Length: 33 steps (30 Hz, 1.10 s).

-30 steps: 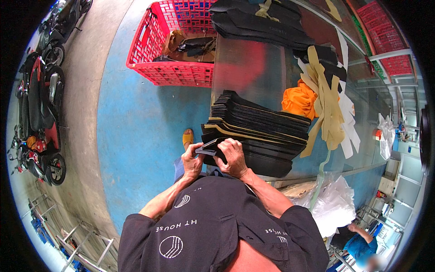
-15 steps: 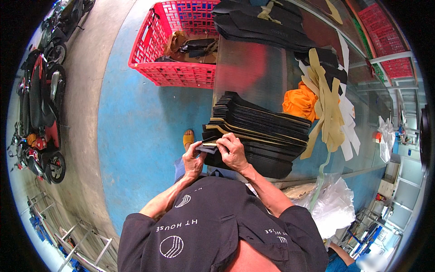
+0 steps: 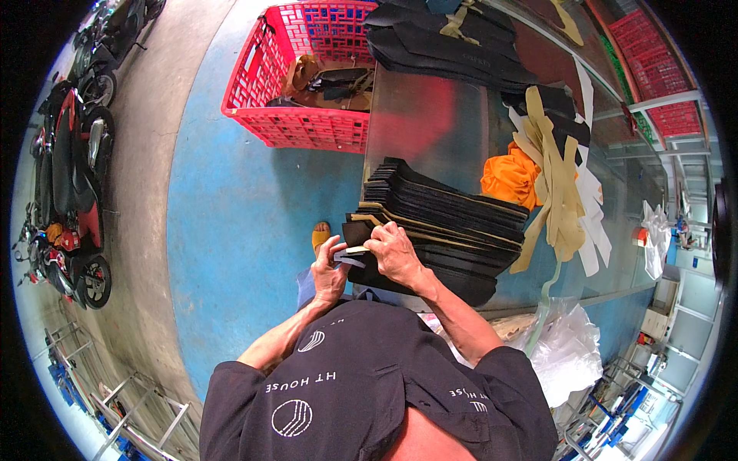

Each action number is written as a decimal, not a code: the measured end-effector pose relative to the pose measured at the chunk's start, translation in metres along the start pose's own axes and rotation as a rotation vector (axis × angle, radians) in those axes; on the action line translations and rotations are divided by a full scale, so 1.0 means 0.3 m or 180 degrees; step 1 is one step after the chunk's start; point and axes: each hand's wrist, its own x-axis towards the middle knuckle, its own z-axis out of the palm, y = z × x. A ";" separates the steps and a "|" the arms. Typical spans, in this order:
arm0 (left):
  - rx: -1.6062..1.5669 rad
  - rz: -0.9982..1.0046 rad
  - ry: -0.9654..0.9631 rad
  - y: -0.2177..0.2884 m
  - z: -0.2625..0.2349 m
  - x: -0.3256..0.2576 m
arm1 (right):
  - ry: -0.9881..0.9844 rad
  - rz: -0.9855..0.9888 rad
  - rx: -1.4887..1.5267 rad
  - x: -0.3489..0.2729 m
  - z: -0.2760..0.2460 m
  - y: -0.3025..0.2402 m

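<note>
In front of me a long stack of black flat cut pieces (image 3: 446, 211) lies fanned out, with a few tan edges showing among the black. At its near left end my left hand (image 3: 330, 275) is closed on a thin grey strip (image 3: 350, 261), which pokes out between thumb and fingers. My right hand (image 3: 395, 255) is pinched closed just beside it, over the stack's edge. A short pale strip (image 3: 357, 250) spans the gap between both hands, its right end at my right fingertips. The fingers partly hide both strips.
A red plastic crate (image 3: 300, 123) with dark and brown pieces stands beyond on the left. On the metal-topped table (image 3: 427, 115) lie more black pieces (image 3: 446, 46), an orange cloth bundle (image 3: 510, 178) and tan strips (image 3: 561, 207). Clear plastic bags (image 3: 567, 349) are at right; motorcycles (image 3: 77, 169) stand far left.
The grey strip has tipped and now shows as a thin edge below the left fingers. The pale strip between my hands looks lighter. Both hands have shifted only slightly.
</note>
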 end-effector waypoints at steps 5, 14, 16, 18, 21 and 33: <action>-0.0186 0.0131 -0.0203 -0.049 -0.011 -0.005 | 0.0093 0.0069 0.0488 -0.003 0.011 0.024; -0.0621 -0.0179 -0.0493 -0.050 -0.017 0.015 | 0.0536 0.0381 0.1546 -0.006 -0.127 0.055; -0.0630 -0.0245 -0.0491 -0.047 -0.012 0.022 | 0.0863 0.0470 0.1698 -0.026 -0.212 0.091; -0.0603 -0.0239 -0.0506 -0.039 -0.011 0.026 | 0.1198 0.0887 0.1679 -0.048 -0.389 0.095; -0.1105 -0.0408 -0.0719 -0.044 -0.009 0.044 | 0.2270 0.1174 0.0671 -0.130 -0.620 0.243; -0.0882 -0.0362 -0.0649 -0.031 -0.001 0.055 | 0.4824 0.2550 0.0913 -0.581 -1.469 1.028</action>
